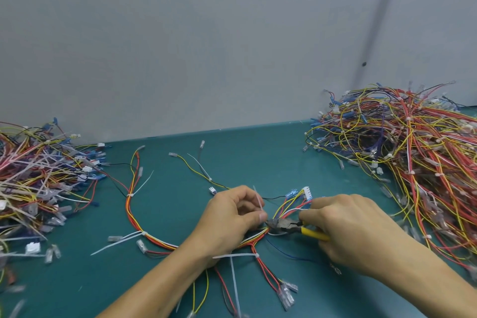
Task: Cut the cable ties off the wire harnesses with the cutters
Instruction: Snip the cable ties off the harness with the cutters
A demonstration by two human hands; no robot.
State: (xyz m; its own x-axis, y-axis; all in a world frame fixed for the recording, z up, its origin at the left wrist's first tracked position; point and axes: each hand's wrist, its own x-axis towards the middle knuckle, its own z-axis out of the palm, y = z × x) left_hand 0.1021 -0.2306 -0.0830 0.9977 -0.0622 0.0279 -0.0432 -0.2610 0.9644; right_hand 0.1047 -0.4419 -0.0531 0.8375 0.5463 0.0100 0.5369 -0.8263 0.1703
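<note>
Head view: left hand (232,217) grip pinched on the cable tie (259,199) tail, right hand (346,227) grip clamped on the cutters (286,226) at the wire harness (154,237) on the desk (258,152); blades closing wide may nick insulation

Left hand (232,217) fingers curled, pinching; right hand (346,230) fingers curled, gripping; forearms converge.

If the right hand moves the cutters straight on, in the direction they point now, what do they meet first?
Most likely the harness wires just at the tips of the cutters, held by the left hand; its fingertips lie right behind. Depth is unclear.
</note>
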